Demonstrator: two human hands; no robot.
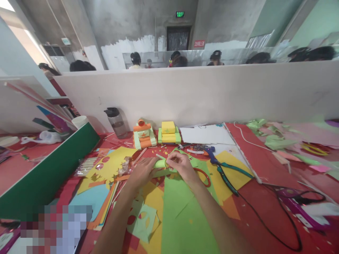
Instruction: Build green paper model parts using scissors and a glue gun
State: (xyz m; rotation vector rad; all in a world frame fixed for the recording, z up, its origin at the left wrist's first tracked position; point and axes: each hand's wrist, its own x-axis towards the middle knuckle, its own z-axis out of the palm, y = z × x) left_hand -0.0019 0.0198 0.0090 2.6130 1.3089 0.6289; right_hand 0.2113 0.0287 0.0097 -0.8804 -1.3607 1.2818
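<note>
Green paper (182, 225) lies nearest on the worktop (254, 233). At its far end, my left hand (144, 171), half curled, holds a light-green roll (160, 164); my right hand (182, 165), fingertips nearly together, pinches its end. I'm probably shaping it; the next move calls for keeping its edge pinned.

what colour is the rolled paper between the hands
Light green; the rolled paper shows best in the head view.

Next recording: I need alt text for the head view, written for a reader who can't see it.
A person's left hand and right hand hold a light-green paper roll above a red table strewn with coloured paper. Beyond them, an orange-and-green paper model, a yellow-and-green one and a dark-lidded bottle stand before a white partition.
</note>
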